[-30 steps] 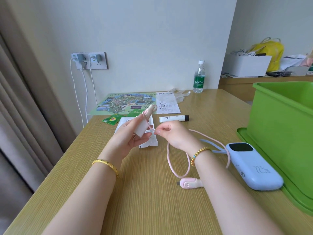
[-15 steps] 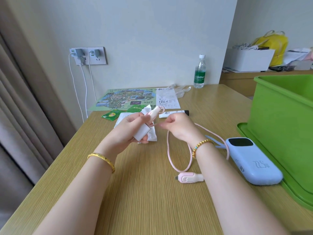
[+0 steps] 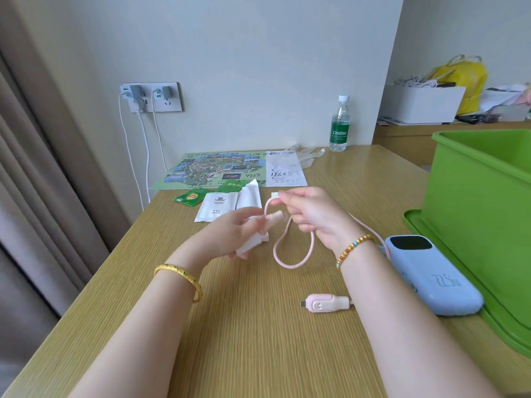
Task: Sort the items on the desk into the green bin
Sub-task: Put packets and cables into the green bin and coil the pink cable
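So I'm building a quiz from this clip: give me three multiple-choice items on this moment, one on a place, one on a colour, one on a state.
1. Where is the water bottle?
A. at the desk's far edge by the wall
B. inside the green bin
C. in the left hand

2. What colour is the power bank?
A. yellow
B. light blue
C. black

3. What is the right hand doing?
A. resting flat on the desk
B. pinching the pink cable near its white plug end
C. gripping the bin's rim

Answers:
1 A, it stands upright beside the wall, beyond the map.
2 B, its casing is pale blue, lying next to the green bin.
3 B, the fingers close on the cable, which loops down to the desk.
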A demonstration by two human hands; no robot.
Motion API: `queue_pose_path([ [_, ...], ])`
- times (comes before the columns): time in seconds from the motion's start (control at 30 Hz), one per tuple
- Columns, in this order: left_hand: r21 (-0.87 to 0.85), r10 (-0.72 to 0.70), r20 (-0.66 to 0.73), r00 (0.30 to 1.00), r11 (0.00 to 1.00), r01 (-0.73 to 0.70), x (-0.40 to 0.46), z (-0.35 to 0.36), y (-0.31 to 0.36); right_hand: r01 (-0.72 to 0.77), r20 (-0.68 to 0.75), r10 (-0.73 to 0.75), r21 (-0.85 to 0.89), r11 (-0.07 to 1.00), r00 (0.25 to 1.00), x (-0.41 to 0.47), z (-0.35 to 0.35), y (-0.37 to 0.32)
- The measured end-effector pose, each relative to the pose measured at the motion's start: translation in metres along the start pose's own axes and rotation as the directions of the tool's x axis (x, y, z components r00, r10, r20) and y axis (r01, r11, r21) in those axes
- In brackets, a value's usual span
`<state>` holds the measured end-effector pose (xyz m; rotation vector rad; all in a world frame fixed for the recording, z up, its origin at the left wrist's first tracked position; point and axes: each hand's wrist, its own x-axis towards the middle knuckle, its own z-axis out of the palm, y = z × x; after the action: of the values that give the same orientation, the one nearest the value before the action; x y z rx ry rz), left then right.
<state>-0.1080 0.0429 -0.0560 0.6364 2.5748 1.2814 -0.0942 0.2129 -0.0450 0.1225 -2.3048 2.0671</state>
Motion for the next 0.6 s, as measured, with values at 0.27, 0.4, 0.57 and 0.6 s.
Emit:
queue_pose_path([
  [0.27, -0.493, -0.248, -0.251, 0.936, 0.864, 0.097, 0.004, -0.007, -0.002, 0.167, 0.140, -0.140, -0.204, 0.965, 0.980, -0.004, 0.017, 0.001],
  [0.4, -0.651, -0.249, -0.130, 0.960, 0.752, 0.107, 0.003, -0.002, -0.002, 0.262, 0.122, -0.232, -0.396, 0.880, 0.965, -0.005, 0.020, 0.002],
  [0.57, -0.636, -0.240, -0.172, 0.955, 0.768, 0.078, 0.004, 0.000, -0.005, 0.251, 0.116, -0.223, -0.500, 0.829, 0.968, -0.003, 0.022, 0.008],
  [0.6, -0.648, -0.260, -0.189, 0.947, 0.758, 0.078, 0.005, 0.000, -0.005, 0.260, 0.127, -0.227, -0.500, 0.826, 0.966, -0.003, 0.023, 0.008],
])
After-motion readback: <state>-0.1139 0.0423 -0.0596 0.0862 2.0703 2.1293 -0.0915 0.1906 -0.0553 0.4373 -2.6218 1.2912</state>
